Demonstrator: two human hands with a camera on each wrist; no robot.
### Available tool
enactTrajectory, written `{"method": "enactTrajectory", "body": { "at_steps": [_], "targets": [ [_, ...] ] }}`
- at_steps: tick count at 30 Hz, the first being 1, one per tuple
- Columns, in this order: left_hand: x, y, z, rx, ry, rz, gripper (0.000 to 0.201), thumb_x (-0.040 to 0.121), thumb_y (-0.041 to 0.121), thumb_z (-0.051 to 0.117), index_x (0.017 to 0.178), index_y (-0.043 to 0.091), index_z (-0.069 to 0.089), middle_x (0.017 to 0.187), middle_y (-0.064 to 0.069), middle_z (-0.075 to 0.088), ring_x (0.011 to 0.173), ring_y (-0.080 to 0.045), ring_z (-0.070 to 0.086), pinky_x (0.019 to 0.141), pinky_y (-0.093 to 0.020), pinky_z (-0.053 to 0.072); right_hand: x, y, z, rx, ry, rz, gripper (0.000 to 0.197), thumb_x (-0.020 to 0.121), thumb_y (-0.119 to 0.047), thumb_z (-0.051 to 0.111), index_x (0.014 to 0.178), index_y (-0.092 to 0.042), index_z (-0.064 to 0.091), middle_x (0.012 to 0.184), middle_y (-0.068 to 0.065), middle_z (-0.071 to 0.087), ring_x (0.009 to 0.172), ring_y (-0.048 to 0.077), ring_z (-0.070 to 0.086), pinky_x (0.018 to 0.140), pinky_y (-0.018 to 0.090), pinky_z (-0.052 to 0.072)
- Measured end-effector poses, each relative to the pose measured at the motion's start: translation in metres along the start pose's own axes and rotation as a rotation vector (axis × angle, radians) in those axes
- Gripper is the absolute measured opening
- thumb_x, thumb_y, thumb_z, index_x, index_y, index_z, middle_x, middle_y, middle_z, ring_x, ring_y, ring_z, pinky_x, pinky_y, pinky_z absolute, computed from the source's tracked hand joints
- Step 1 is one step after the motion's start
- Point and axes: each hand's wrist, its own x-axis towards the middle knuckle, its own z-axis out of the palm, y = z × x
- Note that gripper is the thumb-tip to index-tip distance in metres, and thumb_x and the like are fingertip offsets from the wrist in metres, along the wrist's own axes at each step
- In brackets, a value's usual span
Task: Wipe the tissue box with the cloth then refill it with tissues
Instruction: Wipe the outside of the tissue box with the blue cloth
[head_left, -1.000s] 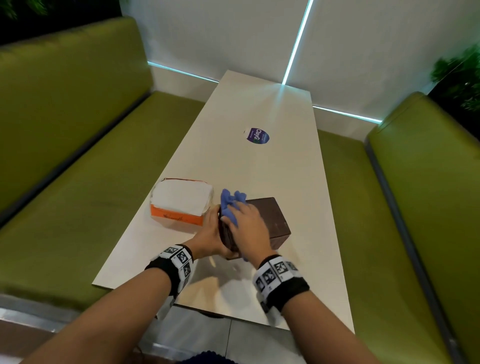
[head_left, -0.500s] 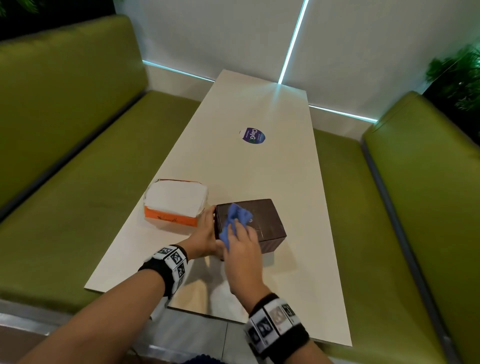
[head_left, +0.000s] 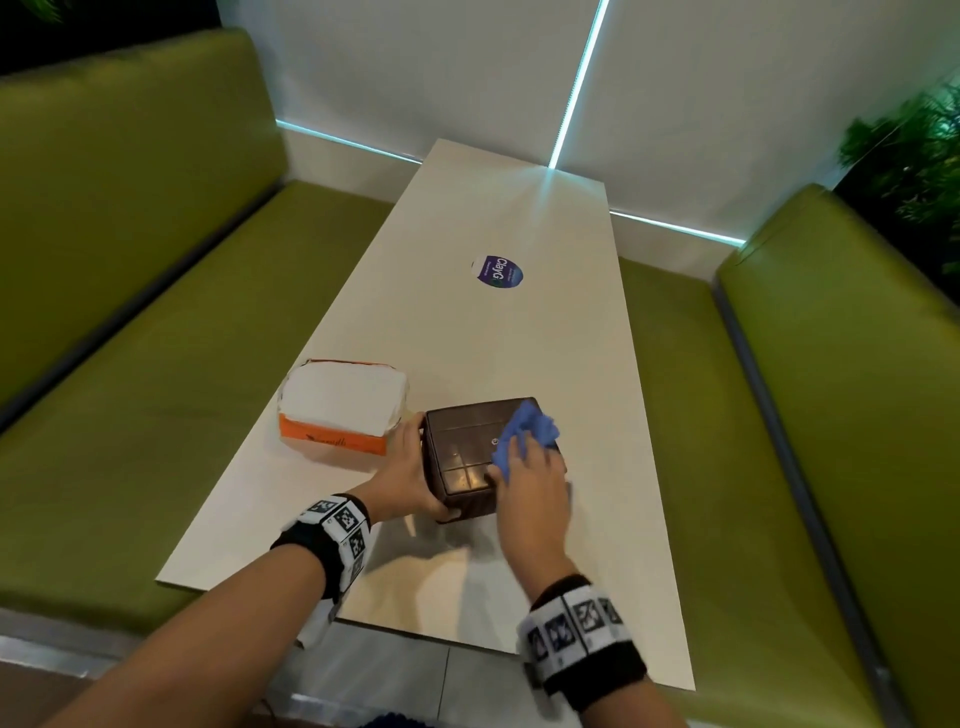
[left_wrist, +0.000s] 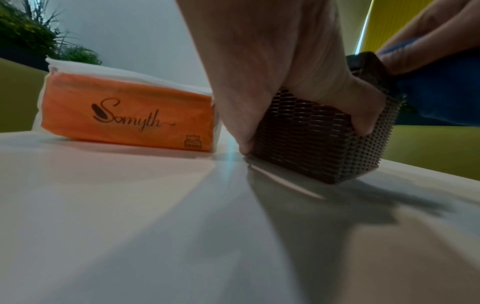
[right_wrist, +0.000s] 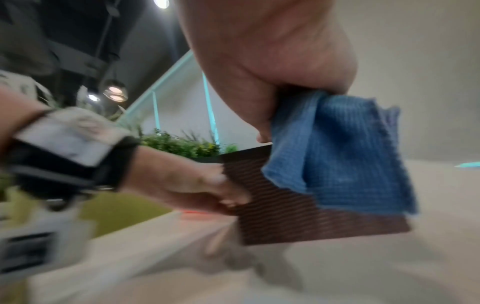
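Note:
A dark brown woven tissue box (head_left: 462, 452) stands near the front of the table. My left hand (head_left: 410, 467) grips its near left corner, thumb on one side (left_wrist: 363, 115) and fingers on the other. My right hand (head_left: 527, 478) holds a crumpled blue cloth (head_left: 527, 428) and presses it onto the right part of the box top. In the right wrist view the blue cloth (right_wrist: 337, 156) hangs down over the box's side (right_wrist: 285, 218). An orange and white tissue pack (head_left: 340, 410) lies just left of the box; it shows as the orange pack (left_wrist: 124, 115) in the left wrist view.
The long pale table (head_left: 509, 332) carries a round purple sticker (head_left: 497, 271) further back. Green bench seats (head_left: 130, 395) run along both sides. A white wall stands at the far end, and plants (head_left: 914, 156) at the right.
My right hand has slid the cloth across the box top from the left edge to the right side. The left hand has kept its grip on the box.

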Motion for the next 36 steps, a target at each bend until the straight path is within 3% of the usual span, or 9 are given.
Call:
{"method": "enactTrajectory", "body": {
  "at_steps": [5, 9, 14, 18, 21, 25, 29, 34, 36],
  "targets": [
    [-0.004, 0.004, -0.003, -0.01, -0.047, -0.075, 0.107, 0.066, 0.032, 0.071, 0.152, 0.002, 0.013, 0.156, -0.016, 0.02, 0.143, -0.026, 0.026, 0.116, -0.028, 0.024, -0.004, -0.063, 0.009, -0.001, -0.087, -0.168, 0.054, 0.064, -0.042, 0.084, 0.108, -0.013, 0.073, 0.114, -0.001, 0.07, 0.098, 0.02, 0.064, 0.08, 0.027, 0.057],
    [-0.002, 0.001, -0.005, 0.049, -0.006, 0.064, 0.136, 0.033, 0.05, 0.083, 0.145, 0.008, 0.016, 0.131, -0.003, 0.029, 0.126, -0.018, 0.029, 0.11, -0.031, 0.028, 0.032, -0.043, 0.003, 0.013, -0.08, -0.212, 0.045, 0.094, -0.027, 0.057, 0.136, -0.011, 0.053, 0.148, 0.003, 0.045, 0.127, 0.028, 0.043, 0.107, 0.036, 0.04],
    [0.002, -0.006, -0.004, 0.041, -0.021, 0.083, 0.138, 0.033, 0.046, 0.09, 0.145, 0.018, 0.012, 0.137, 0.0, 0.025, 0.134, -0.024, 0.026, 0.116, -0.047, 0.028, 0.057, 0.022, -0.017, 0.149, -0.051, 0.002, 0.039, 0.1, -0.024, 0.045, 0.137, -0.014, 0.052, 0.144, 0.005, 0.048, 0.121, 0.028, 0.046, 0.1, 0.032, 0.039],
    [0.005, -0.008, -0.004, 0.033, -0.052, 0.053, 0.142, 0.034, 0.045, 0.092, 0.146, 0.024, 0.008, 0.14, 0.004, 0.021, 0.138, -0.024, 0.022, 0.118, -0.049, 0.026, 0.062, 0.065, -0.026, 0.296, -0.121, 0.193, 0.03, 0.101, -0.027, 0.043, 0.099, -0.005, 0.064, 0.103, 0.017, 0.064, 0.097, 0.031, 0.06, 0.072, 0.028, 0.036],
    [0.009, -0.013, -0.005, 0.043, -0.081, 0.04, 0.149, 0.034, 0.049, 0.091, 0.15, 0.02, 0.003, 0.146, 0.0, 0.018, 0.142, -0.025, 0.017, 0.119, -0.052, 0.023, 0.052, 0.092, -0.037, 0.466, -0.15, 0.27, 0.033, 0.1, -0.025, 0.044, 0.072, -0.013, 0.055, 0.078, 0.01, 0.059, 0.079, 0.027, 0.055, 0.069, 0.03, 0.036],
    [0.013, -0.019, -0.007, 0.021, -0.119, 0.035, 0.147, 0.033, 0.048, 0.096, 0.149, 0.03, 0.006, 0.149, 0.001, 0.022, 0.142, -0.024, 0.023, 0.117, -0.053, 0.028, 0.039, 0.121, -0.044, 0.643, -0.135, 0.312, 0.034, 0.1, -0.03, 0.047, 0.093, -0.001, 0.063, 0.085, 0.019, 0.066, 0.084, 0.029, 0.058, 0.081, 0.042, 0.048],
    [0.016, -0.023, -0.012, -0.002, -0.177, 0.024, 0.149, 0.031, 0.052, 0.097, 0.149, 0.034, 0.007, 0.152, 0.0, 0.023, 0.144, -0.021, 0.024, 0.118, -0.051, 0.028, 0.041, 0.129, -0.05, 0.657, -0.075, 0.279, 0.029, 0.101, -0.027, 0.047, 0.108, -0.005, 0.064, 0.093, 0.02, 0.068, 0.09, 0.025, 0.059, 0.086, 0.038, 0.046],
    [0.017, -0.022, -0.02, -0.035, -0.224, 0.027, 0.149, 0.032, 0.044, 0.099, 0.15, 0.032, 0.008, 0.152, 0.003, 0.026, 0.144, -0.017, 0.025, 0.119, -0.05, 0.026, 0.057, 0.126, -0.023, 0.432, -0.036, 0.075, 0.019, 0.099, -0.029, 0.047, 0.081, -0.026, 0.052, 0.079, 0.002, 0.052, 0.077, 0.022, 0.049, 0.068, 0.029, 0.039],
    [0.017, -0.02, -0.021, -0.035, -0.239, 0.029, 0.148, 0.034, 0.041, 0.099, 0.15, 0.031, 0.008, 0.151, 0.004, 0.027, 0.144, -0.017, 0.026, 0.119, -0.049, 0.026, 0.059, 0.127, -0.003, 0.222, -0.108, 0.042, 0.021, 0.098, -0.03, 0.046, 0.108, -0.02, 0.061, 0.109, 0.008, 0.058, 0.094, 0.028, 0.054, 0.08, 0.035, 0.045]
  ]
}}
